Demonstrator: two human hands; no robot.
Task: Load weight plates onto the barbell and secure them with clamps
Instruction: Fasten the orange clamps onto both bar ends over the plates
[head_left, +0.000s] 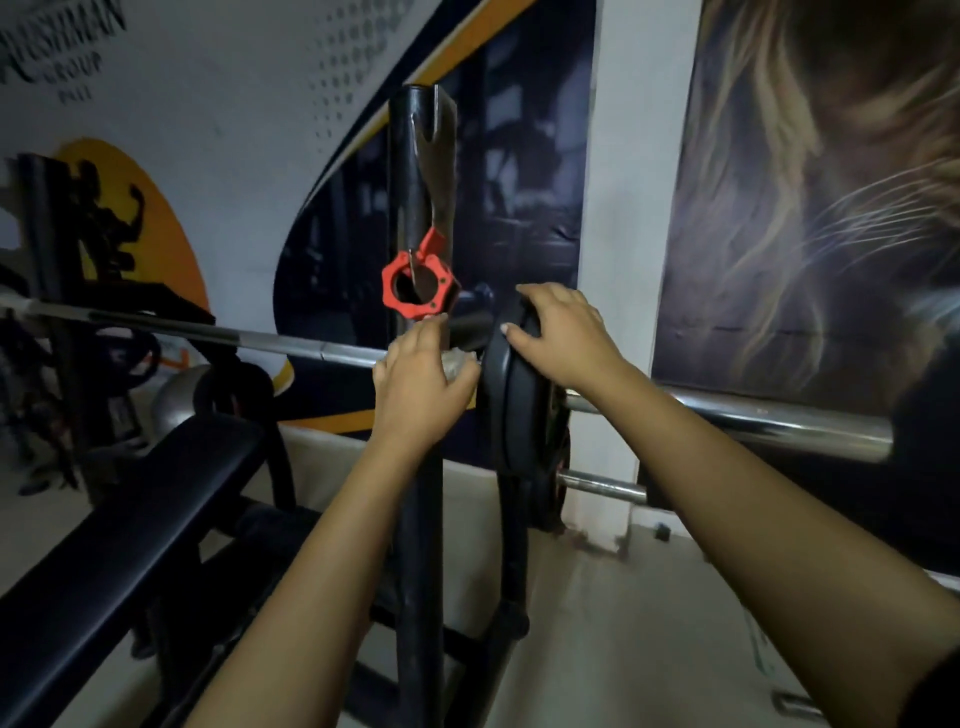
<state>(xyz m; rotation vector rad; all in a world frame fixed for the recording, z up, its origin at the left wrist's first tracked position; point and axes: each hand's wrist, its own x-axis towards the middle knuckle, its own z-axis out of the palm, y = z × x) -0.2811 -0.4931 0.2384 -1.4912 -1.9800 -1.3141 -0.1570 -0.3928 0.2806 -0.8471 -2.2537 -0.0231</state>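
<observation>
**Plate on the sleeve, clamp not yet fitted**

Nearest, both forearms reach in from 6 o'clock, with a black pad (130, 499) lying low at 8 o'clock. The hands are apart, one on each side of the plate.

The left hand (421, 387) sits just left of centre. Its fingers are curled over the bar (753, 418) where the bar crosses the upright (415, 171), so it grips and steadies the bar there. The right hand (558, 338), at 3 o'clock from the left, is curled over the top rim of the plate (511, 415) and holds it.

The plate stands edge-on and upright on the bar's sleeve, at the inner end and just beside the left hand. I cannot tell whether it sits hard against the collar. The bare sleeve runs on to 3 o'clock, well past the plate.

Behind the hands, at 12 o'clock from the left hand, a red clamp (418, 288) hangs on the upright's hook. Its lower edge is just above the left fingertips. A second, shorter bar (602, 486) shows below the plate at 5 o'clock.

The step in hand looks like seating this plate. Next would come a last push inward with the right hand. One hand would then have to let go, lift the clamp off its hook, slide it along the free sleeve and lock it against the plate.
</observation>
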